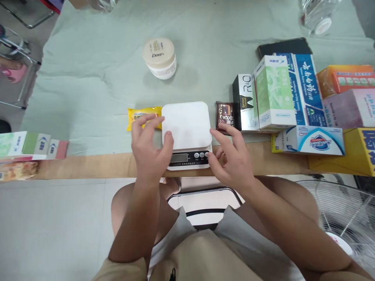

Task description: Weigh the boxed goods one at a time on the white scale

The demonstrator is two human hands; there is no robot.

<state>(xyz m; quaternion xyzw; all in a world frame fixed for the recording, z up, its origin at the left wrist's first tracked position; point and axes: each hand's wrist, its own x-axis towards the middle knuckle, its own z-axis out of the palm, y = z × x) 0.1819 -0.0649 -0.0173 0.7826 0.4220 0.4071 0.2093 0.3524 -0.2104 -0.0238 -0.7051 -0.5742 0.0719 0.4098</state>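
Note:
A white digital kitchen scale (186, 127) lies at the table's front edge, its platform bare and its display dark. At its left side is my left hand (150, 148), fingers apart, thumb and fingertips over the platform's edge. My right hand (231, 156) is at the other side, fingers spread, its thumb by the scale's buttons; whether it presses one I cannot tell. Partly behind my left fingers lies a yellow packet (145, 113). A brown cocoa packet (225, 114) lies just beyond my right fingers. Neither hand holds anything.
A Dove jar (160, 58) stands behind the scale. To the right are a black-and-silver R&O box (246, 102), a green-white box (275, 93), blue toothpaste boxes (307, 86) and a Safeguard box (316, 139). More boxes (35, 144) sit at the left edge. A fan (345, 218) stands below right.

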